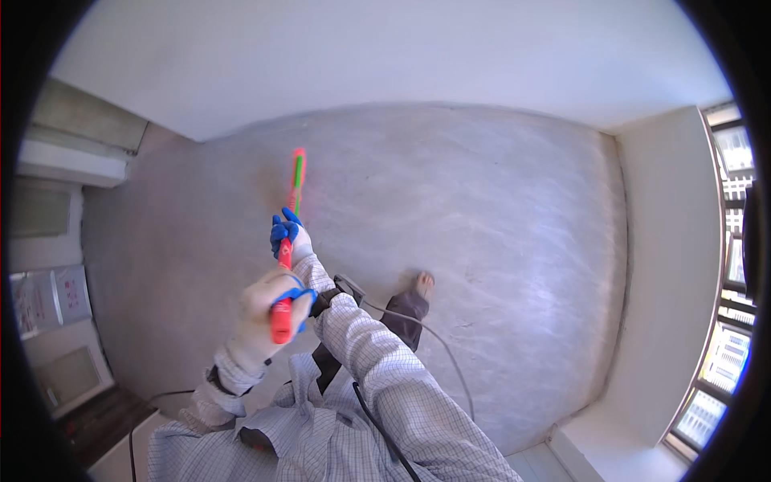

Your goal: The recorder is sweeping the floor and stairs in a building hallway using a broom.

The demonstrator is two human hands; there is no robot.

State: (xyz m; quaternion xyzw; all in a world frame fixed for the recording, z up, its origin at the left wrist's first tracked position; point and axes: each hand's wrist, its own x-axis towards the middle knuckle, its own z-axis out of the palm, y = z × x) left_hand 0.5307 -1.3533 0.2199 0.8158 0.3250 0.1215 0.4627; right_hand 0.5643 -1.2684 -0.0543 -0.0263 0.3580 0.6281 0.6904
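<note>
A long red pole with a green strip along its far end slants up the picture; its far part is blurred, so its exact kind cannot be told. Around its near end closes my left hand, in a white glove with blue coating. Farther along, my right hand, gloved in the same white and blue, holds the pole with one or more fingers partly extended. The far end points over the grey floor; whether it touches the floor cannot be told. A black band with a grey device sits at my right wrist.
A white wall runs across the top. Windows with dark frames line the right side. Whitish panelled units stand at the left. A grey cable curves beside my bare foot, and a black cable runs at lower left.
</note>
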